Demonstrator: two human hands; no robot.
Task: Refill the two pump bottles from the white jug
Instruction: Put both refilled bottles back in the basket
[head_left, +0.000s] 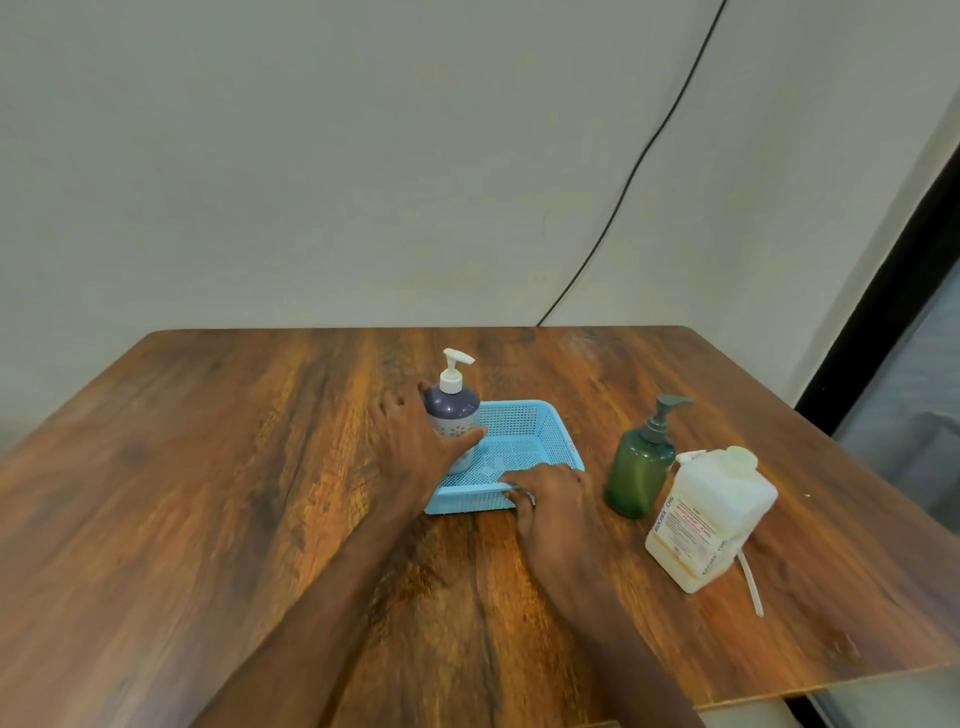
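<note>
A purple pump bottle (451, 410) with a white pump stands upright in the left part of a light blue mesh basket (524, 421). My left hand (415, 441) grips the bottle's body, thumb across its front. My right hand (550, 499) holds the basket's near rim, fingers curled over the edge. A green pump bottle (636, 470) with a grey-green pump stands on the table to the right of the basket. Next to it, nearer to me, stands the white jug (709, 519) with a printed label and a cap on top.
All of this sits on a wooden table (234, 493) against a pale wall. A white plastic tube (752, 584) lies by the jug near the table's right edge. A black cable (623, 192) runs down the wall behind the table.
</note>
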